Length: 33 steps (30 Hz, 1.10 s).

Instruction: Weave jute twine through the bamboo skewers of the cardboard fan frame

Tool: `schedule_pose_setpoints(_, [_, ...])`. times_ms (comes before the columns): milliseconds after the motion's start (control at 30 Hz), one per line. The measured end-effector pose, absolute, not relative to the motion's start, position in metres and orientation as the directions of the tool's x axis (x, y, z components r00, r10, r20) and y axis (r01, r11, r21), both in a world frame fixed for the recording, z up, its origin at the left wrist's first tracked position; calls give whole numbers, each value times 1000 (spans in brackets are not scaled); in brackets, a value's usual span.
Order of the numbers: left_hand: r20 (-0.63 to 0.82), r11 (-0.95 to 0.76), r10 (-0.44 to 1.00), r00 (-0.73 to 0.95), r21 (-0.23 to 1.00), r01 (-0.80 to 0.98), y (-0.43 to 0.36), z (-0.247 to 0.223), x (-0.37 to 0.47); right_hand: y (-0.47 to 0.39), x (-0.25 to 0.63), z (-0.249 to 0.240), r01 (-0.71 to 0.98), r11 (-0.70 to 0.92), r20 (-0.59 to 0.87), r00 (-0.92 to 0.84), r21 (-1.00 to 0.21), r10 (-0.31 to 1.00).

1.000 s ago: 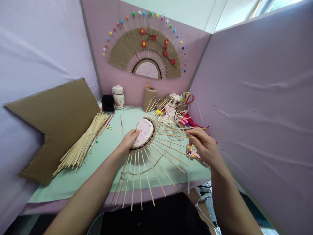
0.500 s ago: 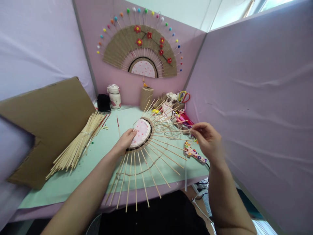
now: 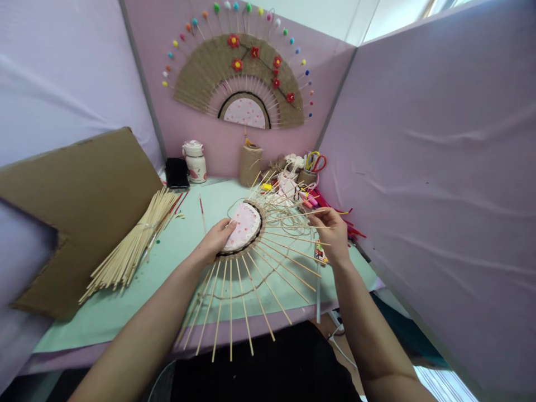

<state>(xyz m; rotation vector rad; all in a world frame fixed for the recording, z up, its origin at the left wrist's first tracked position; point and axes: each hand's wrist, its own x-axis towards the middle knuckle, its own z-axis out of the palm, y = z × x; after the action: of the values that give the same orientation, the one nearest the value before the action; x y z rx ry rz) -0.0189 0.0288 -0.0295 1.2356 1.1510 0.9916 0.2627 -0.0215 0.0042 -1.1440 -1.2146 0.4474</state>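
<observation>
My left hand (image 3: 216,241) grips the half-round base (image 3: 243,226) of a fan frame, thumb on its pink-spotted white face. Thin wooden sticks (image 3: 230,312) spread outward from the base's dark-trimmed edge. A strand of twine (image 3: 268,274) runs across the lower sticks, partway along their length. On the right, my right hand (image 3: 330,229) is closed in a pinch among the stick ends, apparently on the twine; its fingertips are partly hidden. Loose loops of twine (image 3: 288,220) lie behind the sticks there. Below that hand, a flower-patterned glue gun (image 3: 320,252) is mostly covered.
A tied bundle of sticks (image 3: 129,245) and brown cardboard (image 3: 79,195) are at left. A white bottle (image 3: 195,162), a twine spool (image 3: 250,166) and scissors (image 3: 315,162) in a holder stand at the back. A finished fan (image 3: 247,61) hangs on the pink panel.
My right hand has moved left, inward from the stick tips to among the sticks, and now covers much of the glue gun. My left hand keeps its grip on the base.
</observation>
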Motion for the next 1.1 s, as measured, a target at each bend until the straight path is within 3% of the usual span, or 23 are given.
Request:
schedule_pose_setpoints(233, [-103, 93, 981, 162, 993, 70, 29, -29, -19, -4, 247, -7, 195, 407, 451, 389, -892, 803])
schedule_pose_setpoints(533, [-105, 100, 984, 145, 994, 42, 25, -24, -17, 5, 250, -24, 340, 394, 504, 349, -854, 790])
schedule_pose_setpoints(667, [-107, 109, 990, 94, 994, -21, 27, -23, -18, -5, 267, -28, 468, 303, 536, 518, -830, 666])
schedule_pose_setpoints(800, [-90, 94, 995, 52, 992, -80, 31, -27, -19, -25, 272, -30, 409, 267, 486, 672, -873, 559])
schedule_pose_setpoints(967, [-92, 97, 995, 45, 990, -106, 33, -29, -19, -47, 256, -29, 240, 257, 351, 598, -936, 720])
schedule_pose_setpoints(1100, [-82, 85, 996, 43, 993, -82, 32, -29, -18, -58, 240, -19, -65, 132, 106, 306, -989, 946])
